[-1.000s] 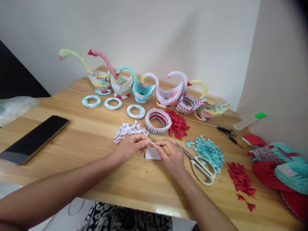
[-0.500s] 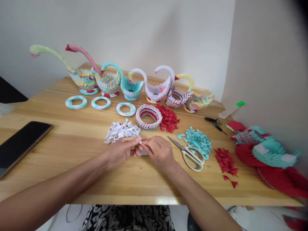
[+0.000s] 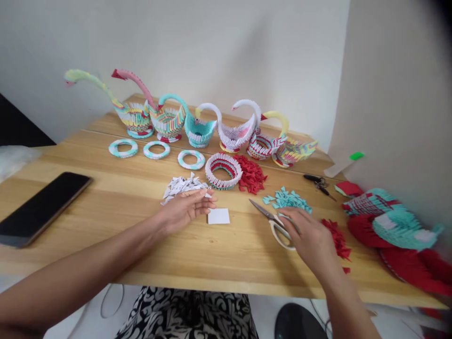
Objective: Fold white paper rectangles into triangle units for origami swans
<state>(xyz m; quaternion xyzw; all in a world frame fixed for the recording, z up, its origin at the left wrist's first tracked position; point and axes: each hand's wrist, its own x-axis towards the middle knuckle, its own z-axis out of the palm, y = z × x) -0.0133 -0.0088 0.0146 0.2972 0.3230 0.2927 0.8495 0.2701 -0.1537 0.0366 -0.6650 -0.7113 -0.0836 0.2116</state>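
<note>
My left hand [image 3: 189, 209] is closed, pinching a small white folded paper piece [image 3: 208, 195] between thumb and fingertips, right of the white paper pile [image 3: 180, 185]. A flat white paper slip [image 3: 219, 216] lies on the table just below its fingertips. Over the scissors [image 3: 263, 210] is my right hand [image 3: 310, 235], slightly blurred, its fingers curled. It covers part of the scissors' pale handles and the near side of the teal paper pile [image 3: 289, 199]. A bit of teal shows by its fingertips; whether it is held cannot be made out.
A white-topped paper ring [image 3: 212, 176] stands beside a red paper pile [image 3: 253, 174]. Several folded-paper swans [image 3: 199, 134] line the back, with flat rings [image 3: 156, 150] before them. A phone [image 3: 45, 207] lies left. More red pieces [image 3: 339, 238] and paper models [image 3: 399, 226] are right.
My right hand has left my left hand and moved right to the scissors and teal pile. My left hand keeps the white piece. The white slip now shows fully. The view has shifted slightly.
</note>
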